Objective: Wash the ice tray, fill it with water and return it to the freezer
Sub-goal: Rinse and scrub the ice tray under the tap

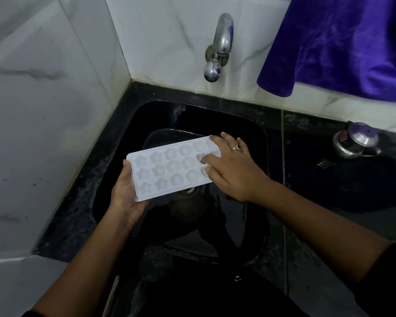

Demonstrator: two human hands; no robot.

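A white ice tray (169, 168) with star- and flower-shaped cups is held level above the black sink (249, 124). My left hand (126, 193) grips its near left end from below, thumb along the edge. My right hand (231, 165) lies on top of the tray's right end, fingers spread and pressing into the cups; a ring sits on one finger. The steel tap (220, 46) on the tiled wall stands above the sink with no water running from it.
A drain (188, 191) shows under the tray. A purple cloth (343, 44) hangs at the upper right. A steel kettle-like pot (357, 140) stands on the black counter right of the sink. Marble-tiled walls close the left and back.
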